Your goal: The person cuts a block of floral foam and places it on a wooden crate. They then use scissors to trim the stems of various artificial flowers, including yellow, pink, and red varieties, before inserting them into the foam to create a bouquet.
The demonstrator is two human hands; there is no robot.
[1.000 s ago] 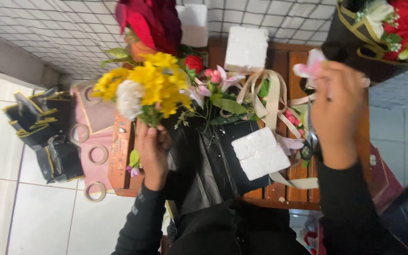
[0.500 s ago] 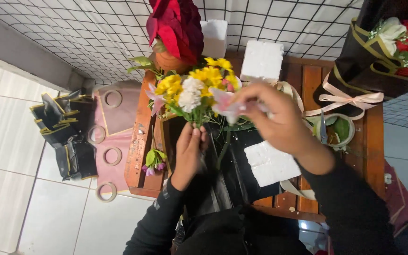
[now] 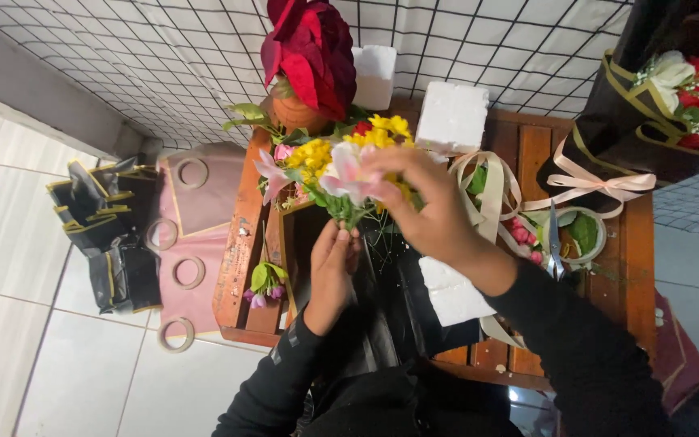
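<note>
My left hand (image 3: 332, 271) grips the green stems of a small bunch of flowers (image 3: 329, 166) with yellow, white and pink blooms, held over a low wooden table (image 3: 240, 243). My right hand (image 3: 426, 206) reaches in from the right and pinches a pale pink bloom (image 3: 348, 180) at the front of the bunch. A black wrapping sheet (image 3: 398, 307) lies under both hands. White foam blocks (image 3: 452, 117) sit at the far side and by my right wrist.
A large dark red bloom in a pot (image 3: 311, 61) stands behind the bunch. Scissors (image 3: 554, 239), peach ribbon (image 3: 584, 188) and a small bowl lie on the right. A black-wrapped red bouquet (image 3: 673, 97) is at top right. Pink sheets with tape rings (image 3: 189, 231) and black bags (image 3: 107, 231) lie on the floor.
My right hand came from the right side of the table with a pink bloom and now presses it into the bunch. The view has shifted so the bunch sits more central.
</note>
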